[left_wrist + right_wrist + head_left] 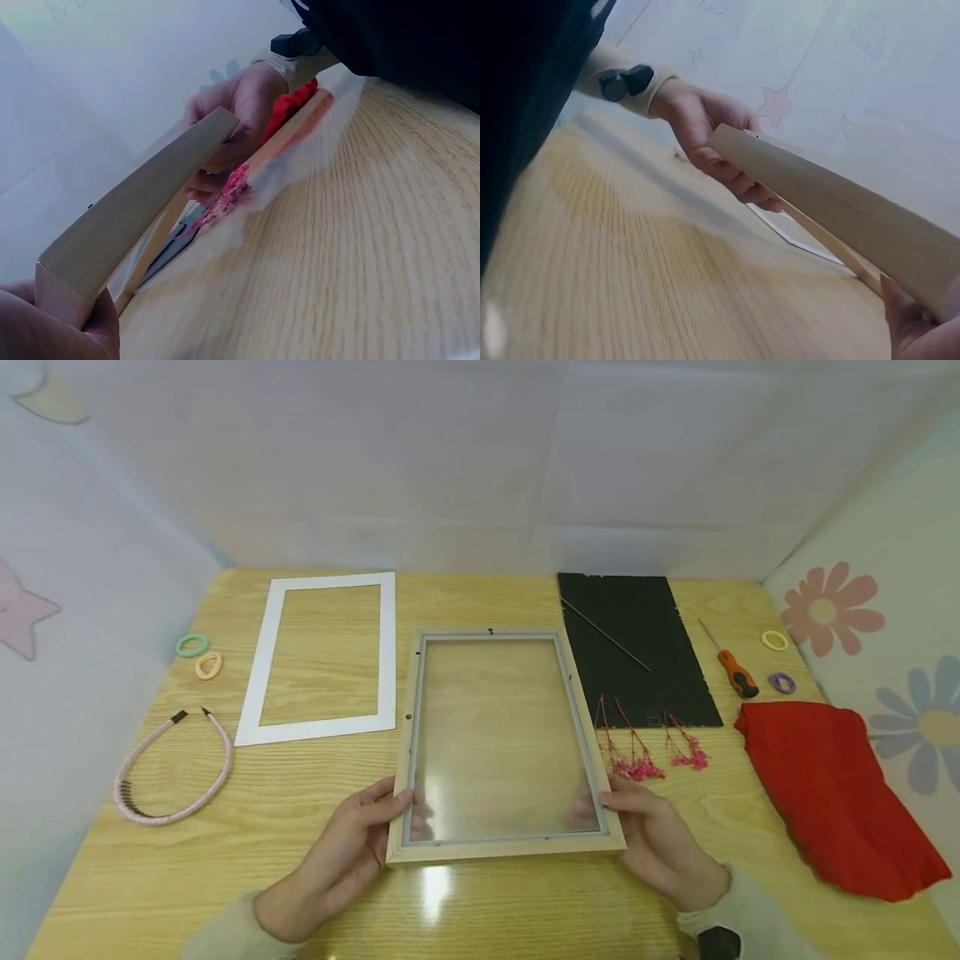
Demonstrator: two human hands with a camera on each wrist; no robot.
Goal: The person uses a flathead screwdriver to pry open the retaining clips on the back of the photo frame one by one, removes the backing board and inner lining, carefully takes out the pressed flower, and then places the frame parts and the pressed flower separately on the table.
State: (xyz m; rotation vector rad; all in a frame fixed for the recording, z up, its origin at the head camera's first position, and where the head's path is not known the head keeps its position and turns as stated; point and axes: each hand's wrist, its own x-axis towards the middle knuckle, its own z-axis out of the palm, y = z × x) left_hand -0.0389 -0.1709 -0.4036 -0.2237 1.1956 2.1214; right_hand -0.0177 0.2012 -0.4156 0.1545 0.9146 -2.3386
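Observation:
A light wooden picture frame with a clear pane is held by both hands near its lower corners. My left hand grips the left side, thumb on top and fingers beneath, showing through the pane. On the right side my right hand grips it the same way. In both wrist views the near edge of the frame is raised off the table, tilted up toward me. Small dark tabs dot the frame's inner border.
Left lie a white mat border, a pink headband and hair ties. Right lie a black backing board bearing a thin rod, pink dried flowers, a screwdriver, more hair ties and red cloth.

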